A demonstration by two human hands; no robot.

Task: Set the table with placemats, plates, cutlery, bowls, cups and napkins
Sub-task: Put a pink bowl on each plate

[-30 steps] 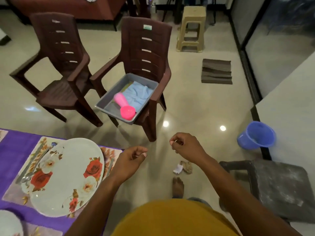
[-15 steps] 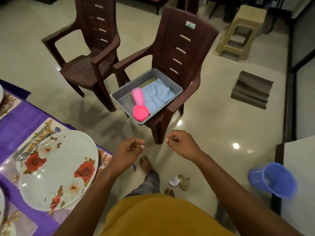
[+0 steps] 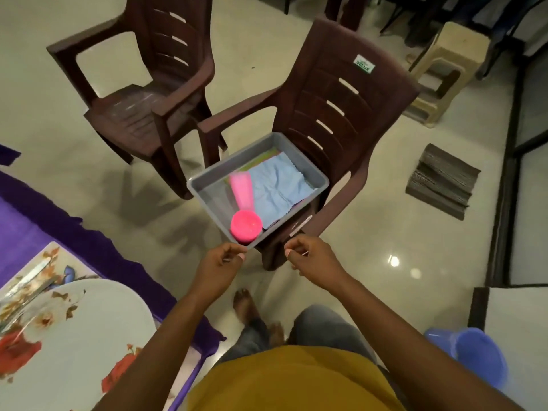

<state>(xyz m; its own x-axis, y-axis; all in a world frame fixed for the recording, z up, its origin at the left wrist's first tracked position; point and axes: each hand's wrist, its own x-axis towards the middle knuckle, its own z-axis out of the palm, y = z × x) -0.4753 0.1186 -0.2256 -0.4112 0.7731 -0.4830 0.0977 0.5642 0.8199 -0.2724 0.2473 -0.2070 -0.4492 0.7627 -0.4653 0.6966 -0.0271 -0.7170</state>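
Note:
A grey tray [image 3: 204, 185] rests on the seat of a brown plastic chair [image 3: 335, 99]. In it lie a stack of pink cups [image 3: 244, 203] on its side and a light blue cloth napkin [image 3: 278, 185] over other coloured cloths. My left hand [image 3: 221, 265] and my right hand [image 3: 308, 259] hover just short of the tray's near corner, fingers curled, holding nothing. At lower left a floral plate [image 3: 74, 336] sits on a floral placemat [image 3: 44, 262] with cutlery [image 3: 29, 289] beside it, on a purple tablecloth [image 3: 29, 221].
A second brown chair [image 3: 142, 108] stands left of the first. Behind are a beige stool [image 3: 444, 75] and a folded grey mat [image 3: 441, 182] on the tiled floor. A blue bucket [image 3: 474, 357] lies at lower right. My feet show below the hands.
I have stepped toward the chair, so the tray is now close under my hands. Both hands stayed curled and moved forward to the tray's near corner. The table slid to the lower left.

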